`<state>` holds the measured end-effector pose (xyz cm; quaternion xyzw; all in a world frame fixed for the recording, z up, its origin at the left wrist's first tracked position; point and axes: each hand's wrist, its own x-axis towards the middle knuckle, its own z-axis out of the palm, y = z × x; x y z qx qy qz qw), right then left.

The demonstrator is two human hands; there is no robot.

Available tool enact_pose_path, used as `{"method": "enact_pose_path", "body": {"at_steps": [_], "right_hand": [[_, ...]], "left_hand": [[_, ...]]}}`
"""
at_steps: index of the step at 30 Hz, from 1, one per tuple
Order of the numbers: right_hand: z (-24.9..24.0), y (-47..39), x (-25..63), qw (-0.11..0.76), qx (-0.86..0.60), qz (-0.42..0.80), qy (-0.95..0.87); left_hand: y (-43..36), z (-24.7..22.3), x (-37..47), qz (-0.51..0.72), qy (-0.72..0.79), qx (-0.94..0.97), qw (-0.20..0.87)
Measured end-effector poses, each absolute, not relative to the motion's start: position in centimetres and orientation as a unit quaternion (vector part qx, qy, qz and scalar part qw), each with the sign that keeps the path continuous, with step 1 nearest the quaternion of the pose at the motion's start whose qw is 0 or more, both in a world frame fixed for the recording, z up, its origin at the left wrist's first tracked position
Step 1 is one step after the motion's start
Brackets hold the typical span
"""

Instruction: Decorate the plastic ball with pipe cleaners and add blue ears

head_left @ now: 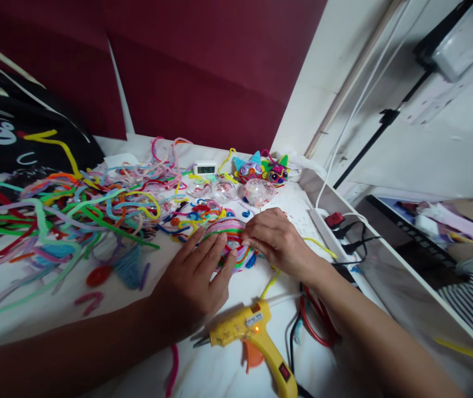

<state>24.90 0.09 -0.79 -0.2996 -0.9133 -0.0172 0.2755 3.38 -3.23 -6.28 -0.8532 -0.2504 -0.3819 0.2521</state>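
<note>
A rounded ornament [223, 225] wrapped in striped pink, green and red pipe cleaners lies on the white table between my hands. Spread over its near left side, the fingers of my left hand [203, 271] hold it against the tabletop. My right hand [273, 240] is closed in a pinch at its right side; whatever sits between the fingertips is hidden. Some blue [251, 261] shows under the right fingers. Close below the hands, a yellow glue gun [240, 326] with a lit orange light rests on its side, nozzle pointing left.
Loose pipe cleaners [74, 204] heap up at left. Clear plastic half-domes [260, 192], two finished animal faces [275, 170] and a small digital clock [205, 168] stand behind. A power strip [331, 226] and cables [321, 320] lie at right, beside the raised table edge [369, 265].
</note>
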Motion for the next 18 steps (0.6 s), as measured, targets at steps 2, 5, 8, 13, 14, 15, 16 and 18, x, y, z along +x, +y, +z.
{"method": "enact_pose_path", "body": {"at_steps": [2,5,8,13,14,15,16,18], "right_hand": [[-0.7,0.0,24.8,0.273,-0.303,-0.018,-0.913],[-0.7,-0.2,24.6,0.274,-0.315,-0.016,-0.909],[-0.7,-0.2,24.5,0.289,-0.323,0.019,-0.901],[-0.3,0.0,24.9,0.327,-0.310,0.128,-0.883],[-0.2,-0.2,25.0,0.331,-0.318,0.128,-0.879],[-0.2,-0.4,25.2,0.333,-0.329,0.119,-0.876],[-0.2,-0.6,25.4,0.335,-0.342,0.101,-0.872],[-0.2,-1.4,25.6,0.335,-0.363,0.055,-0.868]], "left_hand": [[-3.3,-6.5,3.5,-0.383,-0.254,-0.853,0.248],[-3.3,-6.6,3.6,-0.385,-0.257,-0.851,0.249],[-3.3,-6.5,3.6,-0.389,-0.250,-0.848,0.259],[-3.2,-6.0,3.5,-0.379,-0.247,-0.850,0.269],[-3.2,-5.9,3.5,-0.374,-0.247,-0.852,0.270],[-3.2,-5.8,3.4,-0.368,-0.248,-0.854,0.272],[-3.2,-5.8,3.4,-0.363,-0.247,-0.855,0.274],[-3.2,-5.7,3.4,-0.358,-0.247,-0.856,0.278]]}}
